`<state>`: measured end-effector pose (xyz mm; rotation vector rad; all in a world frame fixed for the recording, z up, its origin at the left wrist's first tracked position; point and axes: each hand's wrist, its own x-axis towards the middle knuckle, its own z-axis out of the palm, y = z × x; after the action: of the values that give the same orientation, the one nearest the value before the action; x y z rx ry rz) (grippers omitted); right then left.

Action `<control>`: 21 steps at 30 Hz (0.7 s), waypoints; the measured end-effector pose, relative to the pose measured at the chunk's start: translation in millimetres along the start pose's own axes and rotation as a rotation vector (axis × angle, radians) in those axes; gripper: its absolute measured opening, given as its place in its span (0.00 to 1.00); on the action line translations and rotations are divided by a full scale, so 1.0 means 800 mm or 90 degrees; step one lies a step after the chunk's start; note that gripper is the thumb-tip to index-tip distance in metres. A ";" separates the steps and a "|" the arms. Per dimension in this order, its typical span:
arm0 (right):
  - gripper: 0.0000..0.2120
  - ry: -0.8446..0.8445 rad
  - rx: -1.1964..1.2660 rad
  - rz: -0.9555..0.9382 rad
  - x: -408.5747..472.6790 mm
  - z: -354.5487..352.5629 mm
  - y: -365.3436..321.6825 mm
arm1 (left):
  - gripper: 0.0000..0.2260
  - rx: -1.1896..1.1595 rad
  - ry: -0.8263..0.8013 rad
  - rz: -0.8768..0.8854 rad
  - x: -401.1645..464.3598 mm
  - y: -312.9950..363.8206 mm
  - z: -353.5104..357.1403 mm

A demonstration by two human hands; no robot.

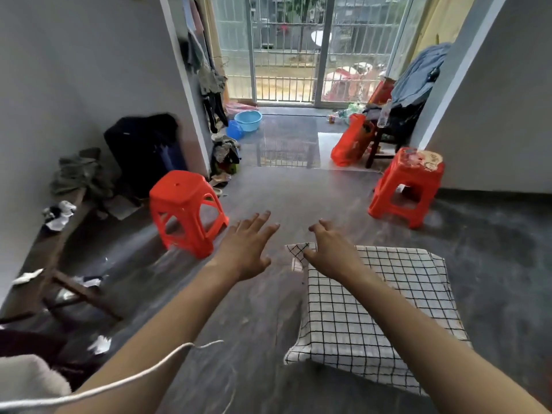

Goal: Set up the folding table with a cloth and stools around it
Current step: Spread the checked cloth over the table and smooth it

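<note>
My left hand (245, 249) is spread flat, fingers straight, holding nothing. My right hand (331, 252) hovers over the far left corner of the checked cloth (379, 312), fingers loosely bent and empty; I cannot tell whether they touch it. The cloth already covers the folding table, which it hides, though that corner looks rumpled and wants smoothing. One red stool (185, 210) stands left of the cloth, another red stool (409, 183) beyond it to the right, both apart from it; I judge they need drawing in.

Both bare forearms stretched forward, palms down. Left hand (249, 248) with fingers spread straight; right hand (333, 252) with fingers loosely curled, holding nothing.
</note>
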<state>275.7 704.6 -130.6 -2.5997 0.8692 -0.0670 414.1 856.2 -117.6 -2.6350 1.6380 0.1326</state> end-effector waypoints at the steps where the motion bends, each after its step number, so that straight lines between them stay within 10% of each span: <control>1: 0.27 0.000 0.004 0.009 0.002 0.004 -0.009 | 0.35 0.001 -0.003 0.008 -0.001 -0.011 0.000; 21: 0.28 0.065 0.033 0.210 0.187 0.000 0.020 | 0.33 -0.001 -0.041 0.209 0.203 -0.109 -0.009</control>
<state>387.0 605.6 -148.6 -2.3884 1.3027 -0.1287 564.4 749.0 -126.2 -2.3139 2.0320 0.2233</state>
